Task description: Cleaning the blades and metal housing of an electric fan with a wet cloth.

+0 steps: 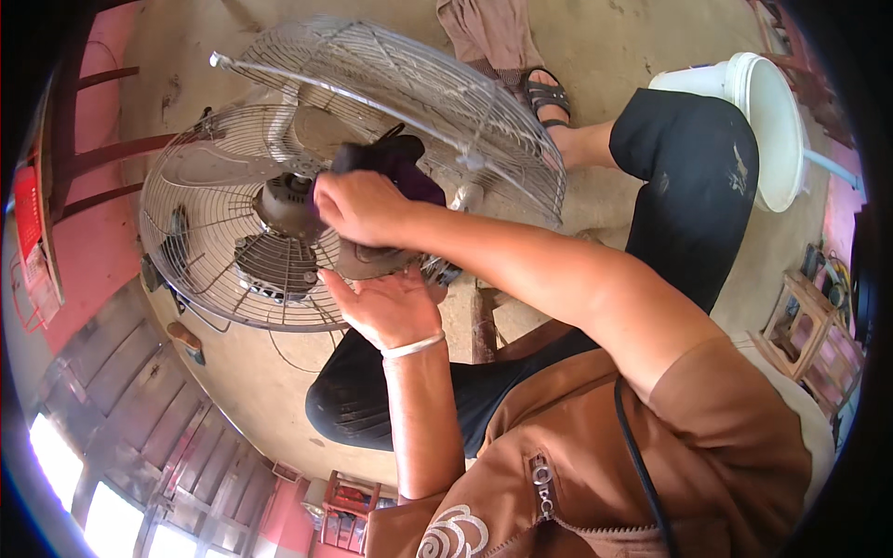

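Note:
A metal fan lies before me with its wire rear guard [157,240] around the motor housing [282,204] and dusty blades [216,167]. The domed front guard [516,150] is tilted away from the rear one. My right hand [366,209], slightly blurred, presses a dark purple and black cloth [418,178] near the hub and the nearest blade [373,261]. Below that blade my left hand [398,303], with a pale bangle on its wrist, supports its edge from beneath; the thumb is spread and the other fingers are partly hidden.
A white bucket [778,136] lies on its side beyond my bent right knee. Another person's sandalled foot [548,97] is close to the front guard. Wooden furniture [802,335] stands at the right. A wooden leg [483,324] rises near my lap, and a red rack [349,513] stands at the bottom.

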Demonstrator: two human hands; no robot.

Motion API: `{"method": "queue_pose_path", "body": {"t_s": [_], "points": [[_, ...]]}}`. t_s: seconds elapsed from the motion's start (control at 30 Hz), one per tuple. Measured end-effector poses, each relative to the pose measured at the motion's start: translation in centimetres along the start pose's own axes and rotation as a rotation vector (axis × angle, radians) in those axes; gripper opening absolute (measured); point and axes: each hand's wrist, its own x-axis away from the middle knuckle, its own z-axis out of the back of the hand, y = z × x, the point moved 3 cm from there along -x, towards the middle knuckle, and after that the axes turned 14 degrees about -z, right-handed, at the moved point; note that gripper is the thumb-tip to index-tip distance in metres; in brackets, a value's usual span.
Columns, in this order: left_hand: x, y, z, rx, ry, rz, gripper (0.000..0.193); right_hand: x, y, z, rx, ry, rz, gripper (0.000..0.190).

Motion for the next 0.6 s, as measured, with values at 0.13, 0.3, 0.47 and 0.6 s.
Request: {"method": "queue_pose_path", "body": {"t_s": [0.13,0.3,0.47,0.6], "points": [[0.2,-0.7,-1.4,0.039,0.069,0.061,0.075,-5.5,3.1,1.0,0.103,0.207,-0.148,0.024],[-0.3,-0.1,0.5,0.043,0.066,0.0,0.076,0.3,1.0,-1.1,-0.021,-0.099,-0.074,0.021],[0.6,0.0,-1.7,0.039,0.019,0.041,0.075,-3.4,0.4,0.7,0.033,0.107,-0.101,0.021],[0.1,0.0,-0.4,0.097,-0.002,0.086,0.076,-3.3,1.8,-0.9,-0.062,0.122,-0.167,0.021]]}}
